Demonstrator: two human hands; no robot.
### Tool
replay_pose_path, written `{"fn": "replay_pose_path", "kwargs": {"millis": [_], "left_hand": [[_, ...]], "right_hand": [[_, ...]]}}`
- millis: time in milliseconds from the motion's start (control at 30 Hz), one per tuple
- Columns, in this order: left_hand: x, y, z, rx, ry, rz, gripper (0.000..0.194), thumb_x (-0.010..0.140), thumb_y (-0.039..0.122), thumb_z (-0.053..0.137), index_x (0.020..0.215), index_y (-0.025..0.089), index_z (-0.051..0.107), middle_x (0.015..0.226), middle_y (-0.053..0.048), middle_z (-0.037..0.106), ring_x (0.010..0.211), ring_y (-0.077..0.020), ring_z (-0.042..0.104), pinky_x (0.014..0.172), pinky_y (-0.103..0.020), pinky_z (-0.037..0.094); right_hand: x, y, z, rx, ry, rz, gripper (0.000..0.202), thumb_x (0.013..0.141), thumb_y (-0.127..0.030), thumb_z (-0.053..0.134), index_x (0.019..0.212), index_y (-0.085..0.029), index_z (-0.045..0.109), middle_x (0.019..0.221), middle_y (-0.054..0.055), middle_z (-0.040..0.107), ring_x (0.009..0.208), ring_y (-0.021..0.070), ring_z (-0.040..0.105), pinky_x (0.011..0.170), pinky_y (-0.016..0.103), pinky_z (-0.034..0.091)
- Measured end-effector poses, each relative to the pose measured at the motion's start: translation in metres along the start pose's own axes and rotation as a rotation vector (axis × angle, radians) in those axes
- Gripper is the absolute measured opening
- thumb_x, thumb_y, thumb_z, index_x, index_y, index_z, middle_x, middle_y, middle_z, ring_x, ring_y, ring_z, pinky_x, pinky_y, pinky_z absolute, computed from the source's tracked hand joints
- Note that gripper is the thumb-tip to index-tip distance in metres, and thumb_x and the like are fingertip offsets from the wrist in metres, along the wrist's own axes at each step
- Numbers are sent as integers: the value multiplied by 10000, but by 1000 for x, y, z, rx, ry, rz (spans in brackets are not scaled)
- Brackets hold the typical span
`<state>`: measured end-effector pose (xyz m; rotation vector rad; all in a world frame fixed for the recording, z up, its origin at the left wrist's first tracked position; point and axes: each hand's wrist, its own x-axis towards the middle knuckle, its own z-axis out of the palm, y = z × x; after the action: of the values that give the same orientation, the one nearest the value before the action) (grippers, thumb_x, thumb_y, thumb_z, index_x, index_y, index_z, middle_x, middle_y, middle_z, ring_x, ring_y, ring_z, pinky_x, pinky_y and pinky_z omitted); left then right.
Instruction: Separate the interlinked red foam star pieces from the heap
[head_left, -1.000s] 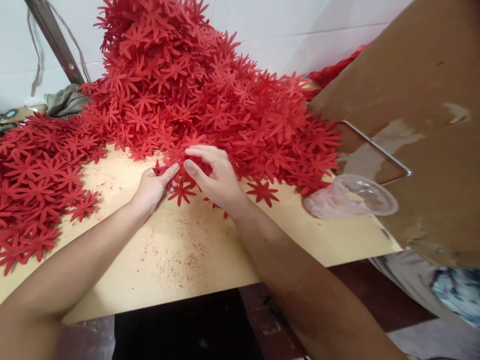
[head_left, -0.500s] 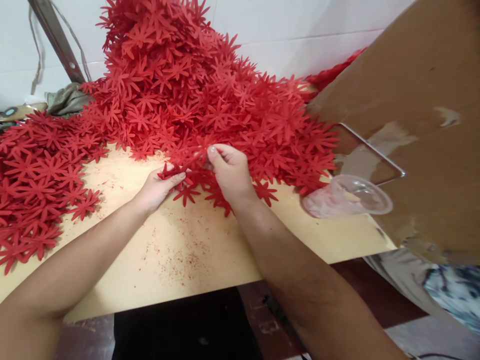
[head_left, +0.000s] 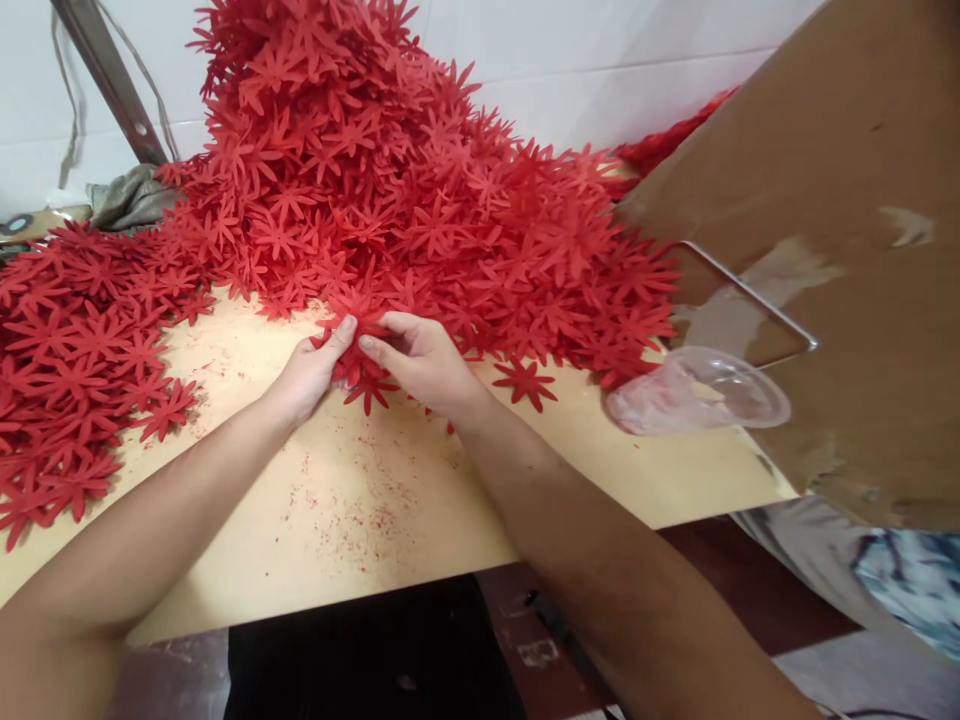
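Near edge: dark cloth (head_left: 367,650) below the desk (head_left: 247,560). On the bare near part of the desk, a scatter of red crumbs (head_left: 367,525).

Mid-desk: left hand (head_left: 309,375) closed in a pinch, thumb on top, on a few overlapping red flower shapes (head_left: 358,325). Count not readable. Right hand (head_left: 426,360) half curled, thumb and forefinger slightly apart at the right side of the same shapes; cannot tell whether it grips a petal or only touches.

Step in hand (judgement): arranging thin pieces together between the two hands. Next move, as judged, calls for a steady left pinch and a light, flat touch from the right, since the petals look easy to fold or snag.

Right of the hands, one loose flower (head_left: 525,384) lies flat on the desk, just in front of the pile.

Containers: one clear plastic cup (head_left: 645,400), right, on its side, mouth to the right. Small pale patch seen through the wall; contents not certain. Brown panel (head_left: 847,200) stands beyond its mouth; cannot tell if it belongs to a box.

Left: low spread of red flowers (head_left: 67,360). Far: tall red pile (head_left: 360,180) before the white wall (head_left: 562,80); grey cloth (head_left: 135,200) at far left.
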<state>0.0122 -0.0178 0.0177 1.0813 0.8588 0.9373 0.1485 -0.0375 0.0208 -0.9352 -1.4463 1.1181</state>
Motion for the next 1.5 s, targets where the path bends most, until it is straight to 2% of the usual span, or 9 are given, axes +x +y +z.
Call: {"fn": "replay_pose_path", "kwargs": {"millis": [133, 333, 600, 733, 833, 933, 1100, 1300, 1500], "left_hand": [[0, -1, -6, -22, -76, -10, 323, 717, 403, 716, 601, 147, 557, 492, 33, 543, 438, -50, 492, 461, -198, 385], [-2, -4, -2, -33, -12, 10, 163, 708, 274, 702, 792, 144, 650, 681, 4, 667, 607, -83, 617, 563, -214, 493], [-3, -2, 5, -65, 123, 3, 63, 703, 117, 668, 728, 136, 613, 564, 40, 597, 471, -46, 518, 455, -178, 396], [-3, -1, 8, -59, 123, -1, 155, 737, 181, 681, 646, 145, 562, 490, 52, 536, 421, -39, 473, 425, -183, 345], [-5, -1, 10, -8, 139, 16, 227, 762, 228, 681, 600, 148, 544, 444, 58, 491, 371, -25, 408, 407, -194, 304], [-6, -1, 11, 26, 118, 26, 295, 769, 267, 684, 552, 154, 519, 400, 60, 452, 352, -24, 373, 400, -203, 283], [-3, -2, 7, 24, 91, 25, 326, 763, 352, 682, 557, 161, 518, 402, 61, 450, 357, -33, 387, 400, -204, 300], [-2, -2, 0, 40, -36, 46, 213, 705, 300, 726, 648, 152, 583, 546, 37, 575, 486, -49, 512, 493, -200, 397], [-4, -2, 4, 64, 16, 61, 198, 747, 194, 657, 590, 152, 544, 504, 47, 531, 433, -34, 464, 470, -201, 379]], "right_hand": [[3, 4, -6, -14, 163, -48, 292, 754, -477, 632, 689, -192, 620, 699, 6, 636, 729, 130, 612, 740, 297, 531], [4, 7, -3, -6, 275, -31, 137, 767, -335, 630, 762, -203, 596, 723, -6, 635, 706, 120, 602, 735, 302, 526], [3, 5, -7, -97, 341, -25, 234, 833, -348, 544, 656, -195, 538, 629, -13, 532, 608, 98, 530, 629, 267, 497], [9, 23, -30, -147, 497, -7, 237, 845, -410, 522, 954, -208, 578, 852, 45, 600, 738, 131, 603, 662, 299, 537], [10, 30, -35, -321, 555, -114, 494, 788, -461, 607, 1216, -233, 516, 1195, 124, 542, 971, 178, 604, 791, 347, 548], [5, 19, -25, -390, 443, -179, 448, 798, -526, 578, 1126, -222, 605, 1195, 115, 566, 1085, 202, 570, 896, 373, 523], [0, 1, -7, -92, 54, -14, 411, 716, -573, 648, 840, -181, 668, 771, 27, 668, 733, 132, 615, 749, 323, 554], [4, 6, -13, -70, 281, -28, 176, 736, -362, 679, 754, -192, 635, 758, 5, 660, 734, 124, 611, 748, 310, 529], [7, 11, -20, -151, 404, -67, 107, 794, -305, 599, 750, -209, 582, 723, 7, 619, 689, 131, 589, 692, 309, 510]]}}
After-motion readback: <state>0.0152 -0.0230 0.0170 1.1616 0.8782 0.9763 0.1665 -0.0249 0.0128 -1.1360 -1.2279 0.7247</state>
